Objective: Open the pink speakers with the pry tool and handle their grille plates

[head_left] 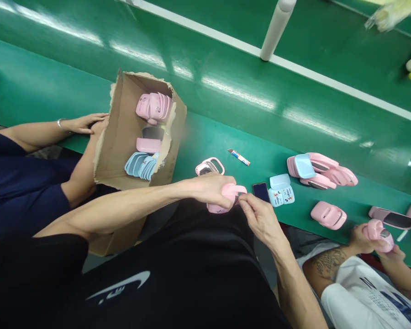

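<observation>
Black shirt front (130, 278) fills the bottom of the view. Above it, the left hand (208, 189) wraps closed around a pink plastic case (229, 194), held up over the green table (226, 128), near the person's chest. The case's long axis slants from lower left to upper right. The right hand (256, 219) pinches almost shut at the case's edge, though what it grips there is hidden. A firm, steady left-hand hold best keeps that close work controlled.
</observation>
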`<state>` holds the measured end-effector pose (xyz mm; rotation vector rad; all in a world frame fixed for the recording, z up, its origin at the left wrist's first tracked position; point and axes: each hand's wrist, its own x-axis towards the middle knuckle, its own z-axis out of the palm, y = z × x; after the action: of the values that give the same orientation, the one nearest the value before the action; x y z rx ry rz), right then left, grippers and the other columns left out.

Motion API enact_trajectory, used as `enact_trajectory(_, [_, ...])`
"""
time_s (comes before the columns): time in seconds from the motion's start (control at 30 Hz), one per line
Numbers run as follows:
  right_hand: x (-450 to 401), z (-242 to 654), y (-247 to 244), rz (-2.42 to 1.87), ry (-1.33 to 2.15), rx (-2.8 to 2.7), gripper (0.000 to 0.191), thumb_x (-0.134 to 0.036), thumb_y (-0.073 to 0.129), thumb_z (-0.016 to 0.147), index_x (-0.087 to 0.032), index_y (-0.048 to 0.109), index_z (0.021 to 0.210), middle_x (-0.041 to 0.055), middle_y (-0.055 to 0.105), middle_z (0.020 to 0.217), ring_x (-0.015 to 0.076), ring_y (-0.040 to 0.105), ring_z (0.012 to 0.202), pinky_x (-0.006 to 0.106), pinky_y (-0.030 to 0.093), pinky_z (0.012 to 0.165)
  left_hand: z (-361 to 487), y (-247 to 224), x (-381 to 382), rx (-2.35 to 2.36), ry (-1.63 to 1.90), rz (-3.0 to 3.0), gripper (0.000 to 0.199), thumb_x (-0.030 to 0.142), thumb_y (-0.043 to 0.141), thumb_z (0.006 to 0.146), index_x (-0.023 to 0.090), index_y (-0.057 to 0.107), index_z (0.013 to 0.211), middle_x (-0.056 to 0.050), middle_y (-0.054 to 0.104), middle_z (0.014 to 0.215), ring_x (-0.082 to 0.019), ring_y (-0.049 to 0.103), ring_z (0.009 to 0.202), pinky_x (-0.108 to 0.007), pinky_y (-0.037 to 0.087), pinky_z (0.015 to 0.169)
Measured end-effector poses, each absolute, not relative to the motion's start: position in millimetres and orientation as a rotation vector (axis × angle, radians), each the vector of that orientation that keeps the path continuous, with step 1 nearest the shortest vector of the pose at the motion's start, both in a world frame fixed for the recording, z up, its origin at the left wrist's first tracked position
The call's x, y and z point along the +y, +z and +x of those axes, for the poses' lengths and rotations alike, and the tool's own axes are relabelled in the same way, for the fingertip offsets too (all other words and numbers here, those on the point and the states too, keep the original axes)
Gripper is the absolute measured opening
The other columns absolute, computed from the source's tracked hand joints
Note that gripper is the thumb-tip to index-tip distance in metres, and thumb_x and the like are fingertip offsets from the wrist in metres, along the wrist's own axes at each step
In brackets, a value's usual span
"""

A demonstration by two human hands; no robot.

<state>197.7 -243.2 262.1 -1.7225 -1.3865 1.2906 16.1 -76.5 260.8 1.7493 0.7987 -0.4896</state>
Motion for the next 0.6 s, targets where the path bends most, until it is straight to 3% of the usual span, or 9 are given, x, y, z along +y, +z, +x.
enact_trajectory(0.23, [-242.4, 205.7, 265.8, -1.767, 1.261, -1.583, 0.032, -0.039, 0.049, 0.113, -0.026, 0.071, 0.093, 0.0007, 0.067, 0.081, 0.0191, 0.060, 0.071, 0.032, 0.041, 0.071, 24.5, 264.0, -80.7, 0.615, -0.576, 1.844, 0.035, 0.048, 0.075, 0.068, 0.027, 0.070, 0.096, -0.002, 0.073, 0.080, -0.025, 0.066, 0.070, -0.032, 0.038, 0.055])
enact_trajectory(0.6, [-239.9, 212.1, 266.9, -1.723, 1.363, -1.696, 0.031, -0.033, 0.047, 0.113, -0.022, 0.064, 0.090, 0.0005, 0.063, 0.081, 0.0168, 0.057, 0.073, 0.030, 0.039, 0.071, 26.3, 264.4, -79.1, 0.540, -0.662, 1.854, 0.044, 0.053, 0.072, 0.071, 0.025, 0.067, 0.104, -0.003, 0.075, 0.085, -0.024, 0.068, 0.073, -0.031, 0.039, 0.056])
